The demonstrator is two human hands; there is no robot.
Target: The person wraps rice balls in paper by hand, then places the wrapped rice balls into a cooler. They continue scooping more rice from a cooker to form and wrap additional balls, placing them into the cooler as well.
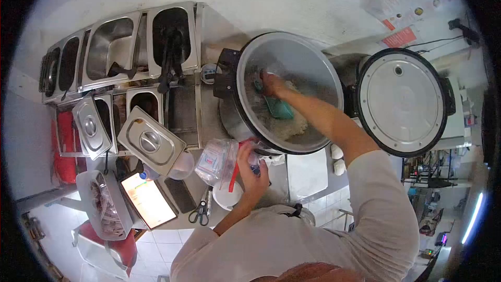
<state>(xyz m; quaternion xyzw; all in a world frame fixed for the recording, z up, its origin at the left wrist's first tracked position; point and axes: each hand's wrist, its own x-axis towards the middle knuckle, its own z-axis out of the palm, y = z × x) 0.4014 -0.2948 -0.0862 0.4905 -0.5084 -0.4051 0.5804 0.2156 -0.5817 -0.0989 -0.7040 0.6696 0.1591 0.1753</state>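
Inside a large round cooker with its lid swung open to the right, my right hand is closed on a green scoop. The scoop rests against pale food that looks like rice. Below the cooker's front rim, my left hand has its fingers curled at a clear plastic bag with a red strip. Whether the fingers grip the bag or something beside it is hard to make out. A white round bowl sits just left of that hand.
Steel food pans with black utensils stand at the upper left, with two loose steel lids below. Near the counter's front edge lie a lit tablet, scissors and a bin of wrapped items. White paper lies below the cooker.
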